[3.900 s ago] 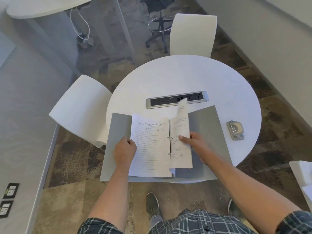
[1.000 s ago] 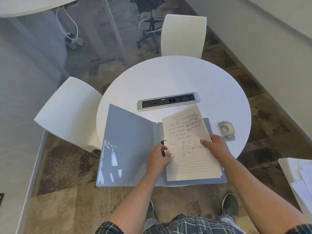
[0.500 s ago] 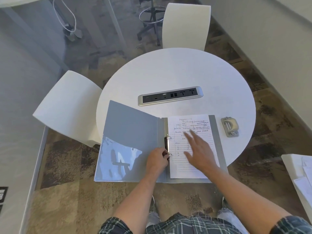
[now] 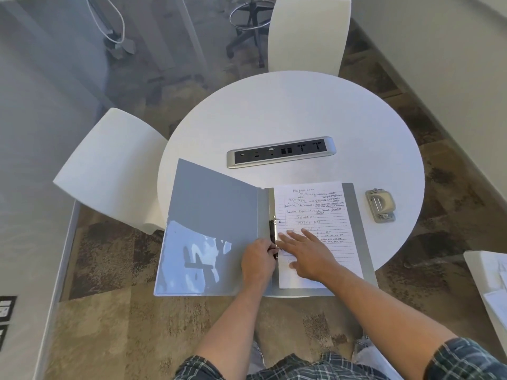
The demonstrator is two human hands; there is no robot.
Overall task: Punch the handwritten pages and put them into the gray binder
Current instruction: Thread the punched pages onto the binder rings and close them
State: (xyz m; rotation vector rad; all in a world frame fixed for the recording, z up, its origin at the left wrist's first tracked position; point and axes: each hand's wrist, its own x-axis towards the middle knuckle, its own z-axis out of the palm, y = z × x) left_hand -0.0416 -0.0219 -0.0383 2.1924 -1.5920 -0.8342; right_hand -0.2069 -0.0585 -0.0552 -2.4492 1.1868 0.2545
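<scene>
A: Begin at the fingers. What are they doing at the ring mechanism (image 4: 274,235)?

B: The left hand (image 4: 258,260) has its fingers curled tight around the lower end of the ring mechanism, pinching it. The right hand (image 4: 310,253) lies flat with its fingers spread wide and holds nothing; its fingertips (image 4: 285,238) press on the handwritten pages (image 4: 315,215) right beside the mechanism.

A: And what has changed?

B: A second ago the right hand was holding the pages up at an angle, the sheet lying skewed over the right-hand cover. Half a second ago it let go and flattened out in the middle of the sheet. Now the pages lie square on the right of the mechanism, and the flat hand has slid toward it, while the left hand has stayed clamped there throughout.

A: So the pages are in?

B: It looks that way: they sit inside the gray binder (image 4: 214,223), their left edge against the rings. Whether the rings have snapped shut cannot be told, since the left hand covers the lower one. The likely step in hand is closing them.

A: And farther out from the mechanism?

B: The binder's front cover lies open to its left, overhanging the edge of the round table (image 4: 288,111). The hole punch (image 4: 380,205) rests well to its right, apart from the binder and untouched, and the power strip (image 4: 281,155) lies beyond it.
</scene>
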